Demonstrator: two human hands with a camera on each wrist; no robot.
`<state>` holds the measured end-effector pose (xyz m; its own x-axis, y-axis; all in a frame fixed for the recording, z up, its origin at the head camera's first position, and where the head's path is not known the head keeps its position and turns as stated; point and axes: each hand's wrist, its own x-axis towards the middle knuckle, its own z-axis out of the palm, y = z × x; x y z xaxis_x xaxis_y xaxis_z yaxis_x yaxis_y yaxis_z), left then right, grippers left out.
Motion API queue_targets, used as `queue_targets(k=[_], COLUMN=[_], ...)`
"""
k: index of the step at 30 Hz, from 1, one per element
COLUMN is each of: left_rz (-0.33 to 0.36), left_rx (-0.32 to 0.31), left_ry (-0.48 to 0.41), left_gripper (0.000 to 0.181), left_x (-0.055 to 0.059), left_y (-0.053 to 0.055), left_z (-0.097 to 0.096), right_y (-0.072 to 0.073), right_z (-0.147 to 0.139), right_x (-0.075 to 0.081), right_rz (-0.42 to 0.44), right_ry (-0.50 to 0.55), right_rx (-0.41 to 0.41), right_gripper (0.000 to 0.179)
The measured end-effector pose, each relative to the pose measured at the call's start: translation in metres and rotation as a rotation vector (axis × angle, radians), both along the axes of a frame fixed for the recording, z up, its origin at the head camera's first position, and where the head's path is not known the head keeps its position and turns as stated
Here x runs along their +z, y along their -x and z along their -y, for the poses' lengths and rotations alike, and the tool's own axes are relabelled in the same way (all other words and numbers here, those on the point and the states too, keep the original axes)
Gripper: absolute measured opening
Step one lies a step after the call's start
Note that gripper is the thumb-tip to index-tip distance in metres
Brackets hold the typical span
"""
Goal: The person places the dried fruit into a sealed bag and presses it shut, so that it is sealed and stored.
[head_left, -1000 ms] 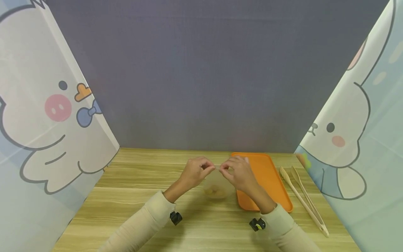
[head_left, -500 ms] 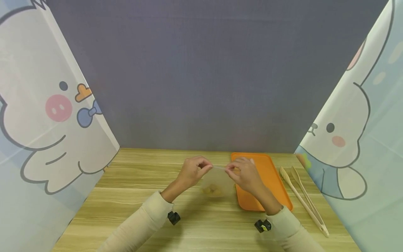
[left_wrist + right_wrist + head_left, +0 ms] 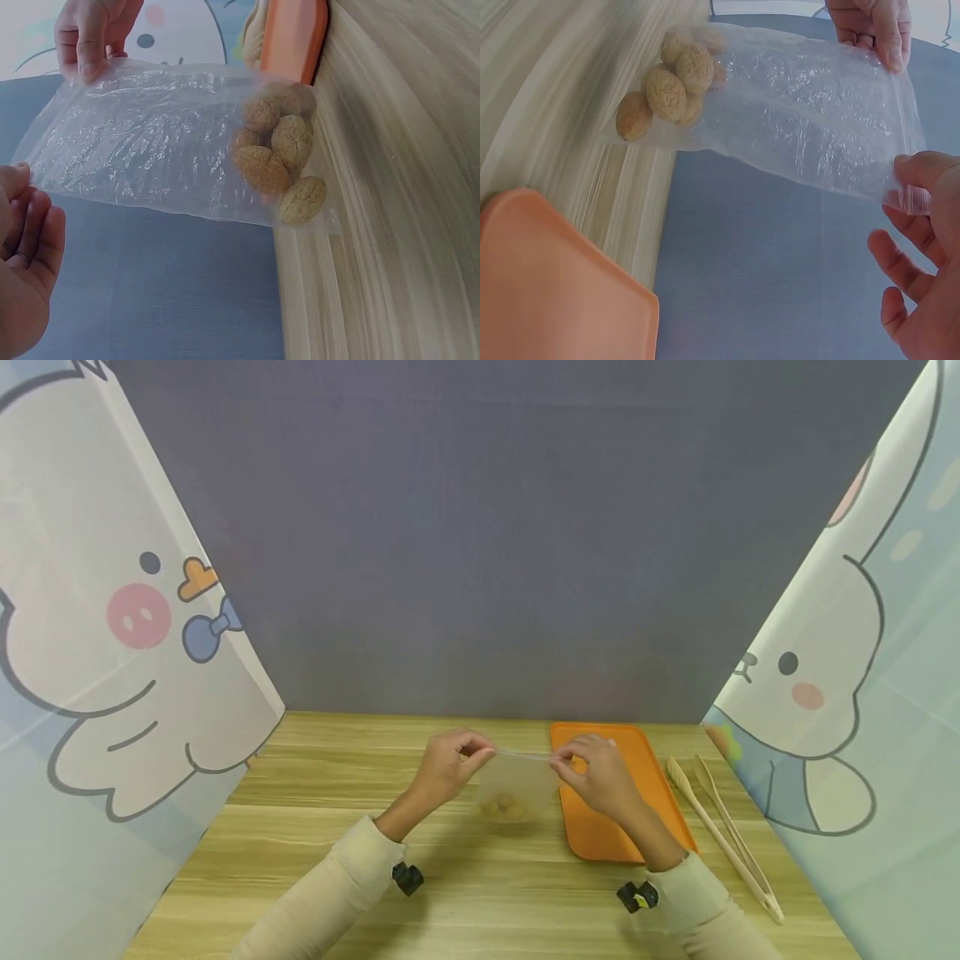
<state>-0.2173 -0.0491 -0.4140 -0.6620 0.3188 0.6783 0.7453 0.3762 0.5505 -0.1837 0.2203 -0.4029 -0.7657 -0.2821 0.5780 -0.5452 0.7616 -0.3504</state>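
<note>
A clear zip bag point(image 3: 517, 781) hangs upright between the two hands, its top edge stretched nearly straight. Several brown, wrinkled walnuts point(image 3: 281, 146) lie in its bottom; the right wrist view shows the same walnuts point(image 3: 671, 82) through the film. The left hand point(image 3: 448, 767) pinches one top corner of the bag between thumb and fingers. At the opposite top corner, the right hand point(image 3: 596, 775) pinches the bag, with the other fingers loosely bent in the right wrist view. Whether the bag's bottom touches the table cannot be told.
An orange tray point(image 3: 611, 827) lies just right of the bag, partly under the right hand and forearm. Wooden tongs point(image 3: 723, 835) lie farther right on the wood-grain table point(image 3: 322, 827). A grey panel point(image 3: 480, 543) stands at the back, with cartoon-printed sheets at both sides.
The hands have moved apart, left hand leftward and right hand rightward. The bag's top edge, bunched short between the fingers before, is now drawn out wide.
</note>
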Motion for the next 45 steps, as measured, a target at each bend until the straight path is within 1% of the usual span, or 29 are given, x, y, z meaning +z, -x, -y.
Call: queue_targets(k=[4, 11, 16, 21, 27, 30, 34, 39, 42, 45], left_rz=[0.031, 0.050, 0.084, 0.103, 0.141, 0.183, 0.257, 0.311, 0.343, 0.393], left_rx=[0.018, 0.042, 0.044, 0.042, 0.016, 0.000, -0.024, -0.066, -0.096, -0.128], left_ry=[-0.002, -0.025, -0.023, -0.030, 0.008, 0.029, 0.046, 0.039, 0.029, 0.019], left_gripper=[0.009, 0.010, 0.007, 0.009, 0.009, 0.007, 0.007, 0.009, 0.010, 0.011], left_x=[-0.002, -0.008, -0.011, -0.011, -0.011, -0.011, -0.012, -0.013, -0.013, -0.014], left_y=[0.001, 0.003, 0.003, -0.001, -0.002, -0.003, -0.004, -0.007, -0.010, -0.013], left_z=[0.003, 0.006, 0.010, 0.014, 0.018, 0.020, 0.023, 0.026, 0.028, 0.030], right_y=[0.001, 0.003, 0.001, -0.002, -0.005, -0.006, -0.009, -0.013, -0.014, -0.014], right_z=[-0.005, -0.011, -0.012, -0.011, -0.010, -0.010, -0.010, -0.009, -0.010, -0.012], right_x=[-0.001, -0.006, -0.007, -0.007, -0.012, -0.016, -0.019, -0.019, -0.017, -0.018], right_rz=[-0.023, -0.048, -0.025, -0.006, 0.028, 0.071, 0.167, 0.272, 0.313, 0.351], right_ry=[0.016, 0.040, 0.061, 0.069, 0.108, 0.153, 0.229, 0.289, 0.309, 0.337], right_rx=[0.016, 0.033, 0.024, 0.008, 0.008, 0.027, 0.070, 0.106, 0.134, 0.179], right_gripper=[0.005, 0.005, 0.005, 0.004, 0.006, 0.006, 0.006, 0.005, 0.006, 0.006])
